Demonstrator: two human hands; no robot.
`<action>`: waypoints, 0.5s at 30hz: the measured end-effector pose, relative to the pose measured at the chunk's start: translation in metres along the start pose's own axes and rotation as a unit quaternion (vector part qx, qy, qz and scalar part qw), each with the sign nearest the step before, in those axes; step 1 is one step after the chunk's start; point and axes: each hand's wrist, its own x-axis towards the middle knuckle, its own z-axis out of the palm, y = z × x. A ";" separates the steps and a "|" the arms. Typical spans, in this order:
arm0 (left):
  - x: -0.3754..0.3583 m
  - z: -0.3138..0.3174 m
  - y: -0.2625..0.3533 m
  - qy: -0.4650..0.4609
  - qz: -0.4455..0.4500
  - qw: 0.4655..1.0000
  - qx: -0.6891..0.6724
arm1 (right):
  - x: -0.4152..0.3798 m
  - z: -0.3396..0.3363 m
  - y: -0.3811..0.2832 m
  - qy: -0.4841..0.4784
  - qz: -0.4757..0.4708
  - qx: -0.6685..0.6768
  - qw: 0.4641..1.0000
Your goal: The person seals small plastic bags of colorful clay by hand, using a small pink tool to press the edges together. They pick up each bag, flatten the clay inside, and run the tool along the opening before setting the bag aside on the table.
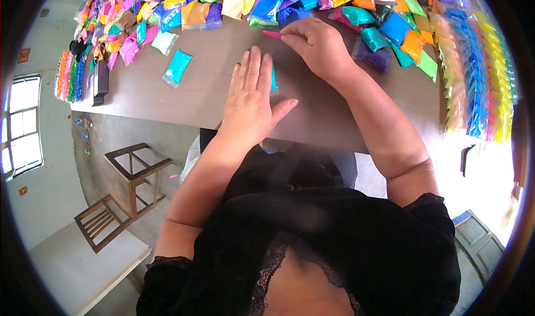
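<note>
My left hand (249, 96) lies flat on the brown table (206, 54), fingers stretched forward and thumb out to the right. Partly under its right edge shows a teal packet (273, 81). My right hand (317, 46) is raised a little to the right and pinches a thin pink object (272, 34) between thumb and fingers. Left of my left hand a turquoise packet (178, 66) lies by itself, with a pale mint packet (165, 42) just behind it.
Colourful packets (267, 7) are heaped along the table's far side. Rows of strung packets (476, 76) stand at the right edge, more (69, 76) at the left. A black object (101, 81) is at the left edge. A wooden stool (135, 171) stands on the floor.
</note>
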 end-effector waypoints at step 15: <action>0.005 -0.007 0.000 0.011 0.035 0.999 0.034 | 0.000 0.001 0.002 -0.006 0.006 -0.006 1.000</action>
